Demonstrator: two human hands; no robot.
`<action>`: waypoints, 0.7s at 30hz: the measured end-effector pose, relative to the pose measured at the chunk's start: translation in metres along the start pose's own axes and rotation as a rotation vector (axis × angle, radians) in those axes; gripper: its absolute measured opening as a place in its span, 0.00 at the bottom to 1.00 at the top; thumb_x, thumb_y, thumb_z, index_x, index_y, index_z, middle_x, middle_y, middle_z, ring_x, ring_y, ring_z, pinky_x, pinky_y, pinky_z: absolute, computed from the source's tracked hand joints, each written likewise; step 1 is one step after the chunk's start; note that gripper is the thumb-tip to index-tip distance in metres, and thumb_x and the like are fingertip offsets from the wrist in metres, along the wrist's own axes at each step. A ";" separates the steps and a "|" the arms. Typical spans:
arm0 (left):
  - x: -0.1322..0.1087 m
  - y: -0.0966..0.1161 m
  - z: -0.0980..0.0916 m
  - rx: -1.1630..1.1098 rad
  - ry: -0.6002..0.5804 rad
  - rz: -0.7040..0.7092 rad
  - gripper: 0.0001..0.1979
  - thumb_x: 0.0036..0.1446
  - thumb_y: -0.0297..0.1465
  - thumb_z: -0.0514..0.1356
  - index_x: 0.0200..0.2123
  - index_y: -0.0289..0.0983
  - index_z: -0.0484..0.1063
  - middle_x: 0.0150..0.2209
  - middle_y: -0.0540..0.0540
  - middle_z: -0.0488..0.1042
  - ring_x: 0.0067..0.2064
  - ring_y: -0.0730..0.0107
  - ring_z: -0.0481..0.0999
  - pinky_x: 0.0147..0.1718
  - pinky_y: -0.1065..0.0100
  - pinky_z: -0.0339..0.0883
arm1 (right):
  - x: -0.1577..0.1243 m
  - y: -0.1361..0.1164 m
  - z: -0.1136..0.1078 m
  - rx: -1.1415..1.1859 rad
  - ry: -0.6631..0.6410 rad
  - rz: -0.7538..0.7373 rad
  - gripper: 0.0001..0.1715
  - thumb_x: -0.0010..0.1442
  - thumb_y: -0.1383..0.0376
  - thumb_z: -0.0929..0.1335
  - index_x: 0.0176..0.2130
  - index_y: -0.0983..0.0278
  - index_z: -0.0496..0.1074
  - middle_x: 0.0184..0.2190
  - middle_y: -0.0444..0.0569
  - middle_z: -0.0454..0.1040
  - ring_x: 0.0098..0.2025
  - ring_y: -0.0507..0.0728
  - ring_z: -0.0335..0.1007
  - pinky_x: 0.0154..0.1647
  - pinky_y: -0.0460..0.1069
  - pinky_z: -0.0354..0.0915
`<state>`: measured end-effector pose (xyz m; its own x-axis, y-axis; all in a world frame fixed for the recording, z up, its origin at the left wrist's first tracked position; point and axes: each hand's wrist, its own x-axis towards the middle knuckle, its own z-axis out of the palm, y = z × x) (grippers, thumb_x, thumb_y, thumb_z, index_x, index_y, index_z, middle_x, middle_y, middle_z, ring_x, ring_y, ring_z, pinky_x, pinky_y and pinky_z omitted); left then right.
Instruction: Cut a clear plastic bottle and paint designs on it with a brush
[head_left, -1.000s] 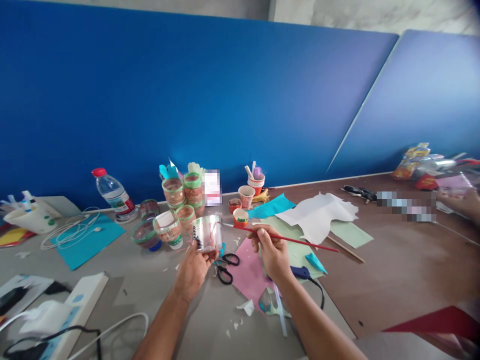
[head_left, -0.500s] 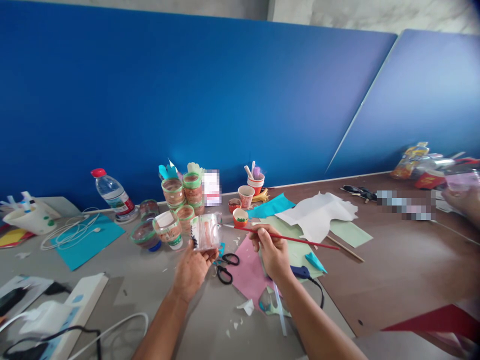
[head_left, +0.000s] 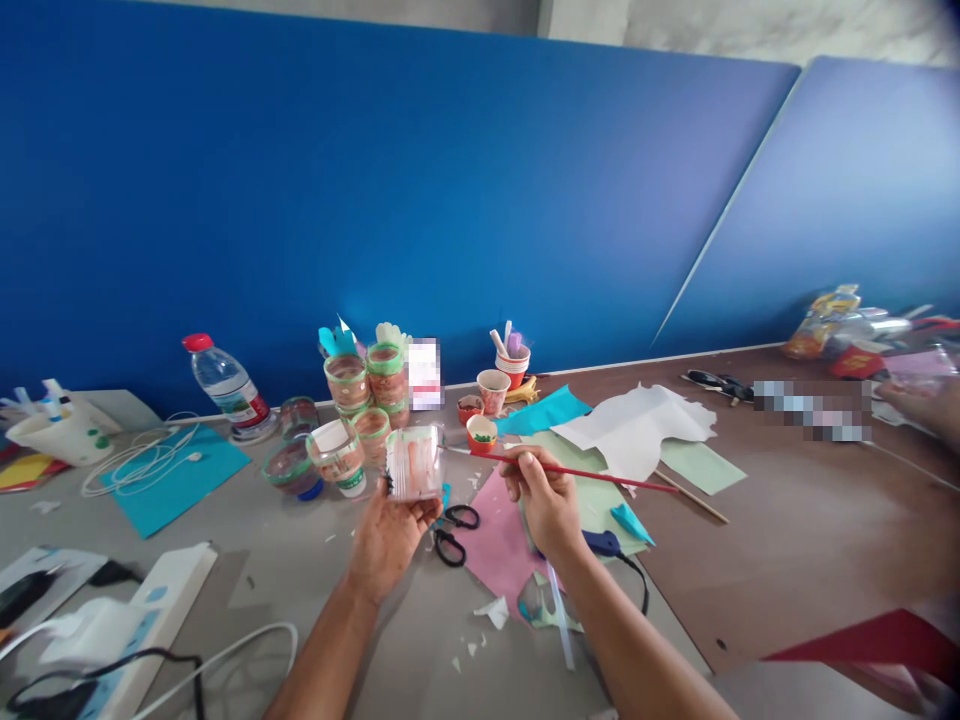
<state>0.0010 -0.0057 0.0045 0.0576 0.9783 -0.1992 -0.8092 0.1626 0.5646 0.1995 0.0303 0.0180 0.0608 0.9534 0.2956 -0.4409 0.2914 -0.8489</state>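
Note:
My left hand [head_left: 388, 538] is closed around a clear cut plastic cup [head_left: 414, 462], held up above the table with its side toward me. My right hand [head_left: 545, 500] pinches a thin red paintbrush [head_left: 592, 476]; the brush tip points left and reaches the cup's right edge. Just behind the brush stands a small orange paper cup [head_left: 481, 433] with green paint in it. Black scissors [head_left: 452, 533] lie on the table under my hands, beside a pink paper sheet [head_left: 495, 545].
Several taped plastic cups [head_left: 352, 410] and a water bottle [head_left: 225, 388] stand at the back left. Coloured and white papers [head_left: 637, 425] lie to the right. A power strip and cables [head_left: 127, 630] lie near left. Another person's hand [head_left: 922, 405] shows at far right.
My left hand has turned the clear cup slightly, so its black-marked side shows less. The paintbrush stays at the cup's right edge.

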 end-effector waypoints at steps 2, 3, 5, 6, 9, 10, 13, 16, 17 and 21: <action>0.000 0.000 -0.001 -0.004 -0.010 0.000 0.17 0.55 0.43 0.60 0.35 0.34 0.78 0.34 0.40 0.80 0.37 0.58 0.78 0.44 0.55 0.68 | 0.000 0.000 0.000 -0.001 -0.014 0.027 0.15 0.58 0.55 0.69 0.31 0.65 0.75 0.22 0.45 0.72 0.19 0.48 0.59 0.21 0.46 0.56; 0.000 0.000 -0.002 -0.003 -0.010 0.002 0.17 0.56 0.43 0.60 0.35 0.34 0.78 0.33 0.40 0.80 0.37 0.58 0.78 0.44 0.55 0.68 | 0.000 0.000 -0.001 0.002 -0.023 0.051 0.16 0.57 0.55 0.69 0.30 0.65 0.75 0.21 0.45 0.71 0.19 0.48 0.59 0.20 0.45 0.56; 0.001 0.001 -0.003 0.001 -0.008 0.009 0.18 0.56 0.44 0.59 0.34 0.34 0.78 0.31 0.40 0.80 0.36 0.58 0.78 0.45 0.54 0.68 | 0.001 -0.001 -0.002 0.018 -0.032 0.102 0.17 0.56 0.54 0.70 0.27 0.66 0.74 0.19 0.45 0.70 0.18 0.48 0.59 0.18 0.45 0.54; 0.001 0.001 -0.004 0.004 -0.009 0.012 0.18 0.56 0.44 0.59 0.33 0.34 0.78 0.30 0.40 0.79 0.36 0.58 0.78 0.45 0.54 0.68 | 0.001 -0.002 -0.002 0.030 -0.029 0.121 0.17 0.56 0.54 0.70 0.27 0.66 0.74 0.18 0.44 0.69 0.18 0.48 0.59 0.17 0.44 0.53; 0.001 0.001 -0.004 0.010 -0.034 0.012 0.19 0.55 0.44 0.59 0.34 0.34 0.79 0.31 0.40 0.80 0.36 0.57 0.78 0.45 0.54 0.67 | 0.004 -0.004 -0.002 0.070 0.012 0.111 0.16 0.56 0.54 0.70 0.28 0.65 0.74 0.18 0.44 0.69 0.17 0.48 0.57 0.17 0.44 0.53; 0.000 0.001 -0.003 0.013 -0.047 0.010 0.19 0.55 0.45 0.59 0.34 0.34 0.79 0.32 0.40 0.80 0.37 0.57 0.78 0.45 0.54 0.67 | 0.004 -0.005 -0.002 0.082 0.025 0.089 0.16 0.57 0.54 0.69 0.31 0.65 0.74 0.20 0.45 0.71 0.18 0.48 0.58 0.18 0.45 0.54; -0.001 0.000 -0.001 0.016 -0.082 0.001 0.18 0.55 0.44 0.60 0.36 0.35 0.79 0.34 0.40 0.80 0.37 0.56 0.78 0.45 0.54 0.67 | 0.005 -0.003 -0.001 0.096 0.027 0.023 0.18 0.61 0.54 0.66 0.43 0.63 0.73 0.29 0.48 0.77 0.22 0.50 0.65 0.26 0.48 0.63; -0.004 -0.003 0.000 0.016 -0.130 -0.026 0.18 0.54 0.44 0.61 0.39 0.37 0.79 0.38 0.40 0.80 0.38 0.56 0.78 0.45 0.54 0.67 | 0.003 0.001 0.000 0.074 -0.032 -0.012 0.17 0.64 0.56 0.64 0.48 0.60 0.72 0.34 0.49 0.78 0.25 0.51 0.68 0.33 0.51 0.66; -0.005 -0.004 0.000 0.019 -0.157 -0.045 0.18 0.54 0.45 0.61 0.39 0.37 0.79 0.38 0.40 0.80 0.39 0.55 0.78 0.45 0.54 0.67 | 0.003 0.003 0.000 0.050 -0.059 -0.024 0.16 0.64 0.56 0.64 0.48 0.60 0.72 0.35 0.49 0.78 0.25 0.51 0.68 0.33 0.51 0.66; -0.009 -0.010 0.001 0.052 -0.276 -0.161 0.23 0.56 0.46 0.58 0.41 0.32 0.78 0.39 0.36 0.80 0.39 0.54 0.78 0.46 0.54 0.66 | 0.003 0.002 -0.001 -0.092 -0.146 -0.064 0.15 0.64 0.59 0.64 0.48 0.60 0.72 0.43 0.50 0.77 0.23 0.49 0.67 0.31 0.51 0.66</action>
<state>0.0092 -0.0162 0.0017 0.3445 0.9363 -0.0688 -0.7465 0.3177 0.5846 0.1997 0.0335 0.0172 -0.0477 0.9128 0.4055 -0.3565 0.3637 -0.8606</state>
